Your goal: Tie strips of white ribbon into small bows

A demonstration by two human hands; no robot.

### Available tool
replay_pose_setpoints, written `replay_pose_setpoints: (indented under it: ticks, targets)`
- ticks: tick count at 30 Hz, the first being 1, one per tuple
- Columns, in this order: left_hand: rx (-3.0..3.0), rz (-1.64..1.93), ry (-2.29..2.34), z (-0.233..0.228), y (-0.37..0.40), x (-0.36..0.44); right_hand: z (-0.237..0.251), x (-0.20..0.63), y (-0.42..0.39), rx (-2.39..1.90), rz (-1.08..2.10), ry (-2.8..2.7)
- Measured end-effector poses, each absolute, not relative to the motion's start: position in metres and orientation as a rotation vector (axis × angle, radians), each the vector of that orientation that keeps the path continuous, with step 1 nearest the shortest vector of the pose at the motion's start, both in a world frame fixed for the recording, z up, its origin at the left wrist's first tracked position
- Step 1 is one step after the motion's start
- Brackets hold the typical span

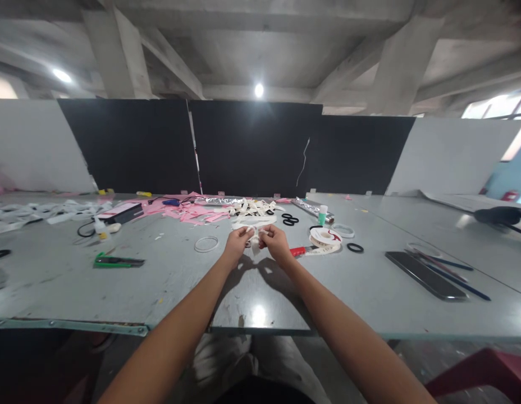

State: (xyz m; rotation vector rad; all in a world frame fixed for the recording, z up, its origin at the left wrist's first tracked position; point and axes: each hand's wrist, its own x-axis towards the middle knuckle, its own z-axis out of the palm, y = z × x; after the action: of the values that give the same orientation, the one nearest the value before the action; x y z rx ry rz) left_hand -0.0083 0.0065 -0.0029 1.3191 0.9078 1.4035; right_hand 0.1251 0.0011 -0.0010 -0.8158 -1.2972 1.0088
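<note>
Both of my hands meet above the middle of the table, pinching one piece of cream ribbon (pixel 255 244) between them. My left hand (pixel 237 243) grips its left side with closed fingertips. On the other side, my right hand (pixel 276 242) pinches it too, and a short tail hangs down between the hands. Fingers partly cover the ribbon's shape. Just right of my right hand lies a red-handled tool (pixel 299 251), beside a white spool (pixel 325 236) with printed ribbon. Beyond my hands is a pile of cream ribbon pieces (pixel 252 209).
Pink strips (pixel 187 211) and white strips (pixel 37 213) lie toward the back and left. A green cutter (pixel 117 261), a glue bottle (pixel 101 229), a clear ring (pixel 206 244), black bands (pixel 289 219), a green-labelled bottle (pixel 323 215) and a phone (pixel 424 275) rest around. Dark panels (pixel 252 151) stand behind.
</note>
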Motion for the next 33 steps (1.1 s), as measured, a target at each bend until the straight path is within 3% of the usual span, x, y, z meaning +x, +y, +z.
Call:
replay_pose_setpoints:
  ticks: [14, 22, 27, 33]
  targets:
    - [1.317, 1.289, 0.9, 0.004, 0.001, -0.006, 0.001, 0.129, 0.0, -0.885, 0.828, -1.473]
    - [1.306, 1.322, 0.894, -0.001, 0.002, -0.009, -0.003, 0.128, 0.005, -0.815, 0.89, -1.476]
    - [1.313, 1.433, 0.99, 0.002, 0.004, -0.011, 0.0, 0.129, 0.002, -0.821, 1.114, -1.228]
    - [2.075, 1.461, 0.84, 0.013, -0.005, -0.015, 0.004, 0.137, -0.007, -0.819, 1.381, -1.123]
